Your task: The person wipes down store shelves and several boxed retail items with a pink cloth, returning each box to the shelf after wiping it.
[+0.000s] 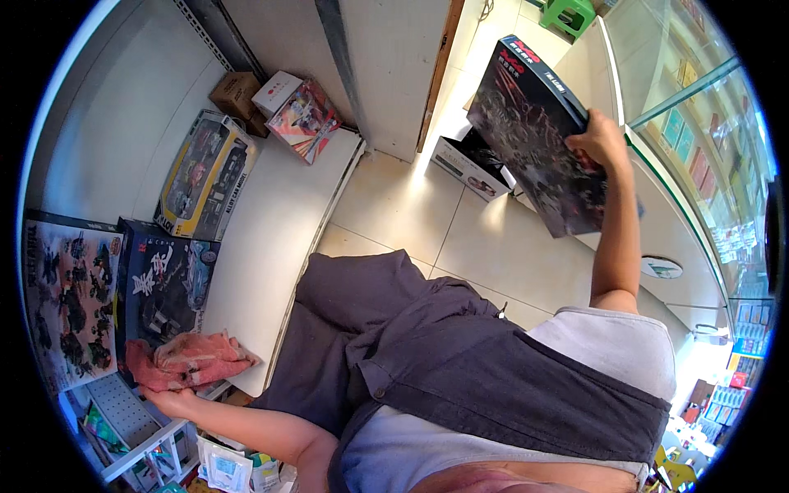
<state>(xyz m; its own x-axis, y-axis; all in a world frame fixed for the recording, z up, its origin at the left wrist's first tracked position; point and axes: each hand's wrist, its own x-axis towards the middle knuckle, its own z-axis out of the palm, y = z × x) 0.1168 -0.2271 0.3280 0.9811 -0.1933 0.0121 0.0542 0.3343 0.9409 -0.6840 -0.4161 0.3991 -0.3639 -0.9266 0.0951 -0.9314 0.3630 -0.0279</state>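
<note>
My right hand (599,140) is raised at the upper right and grips the edge of a large, flat, dark toy box (533,135) with printed artwork, held tilted above the floor. Low on the left, my left hand (169,399) holds a crumpled red cloth (191,360), which hides most of the fingers. The cloth lies over the corner of a white shelf (271,203), against a dark blue box with a car picture (163,283).
On the shelf are an alloy car model box (206,175), a red and white box (302,117) and brown cartons (237,98). An open-topped box (471,169) stands on the tiles. A glass display case (684,135) is at right, a green stool (567,15) beyond.
</note>
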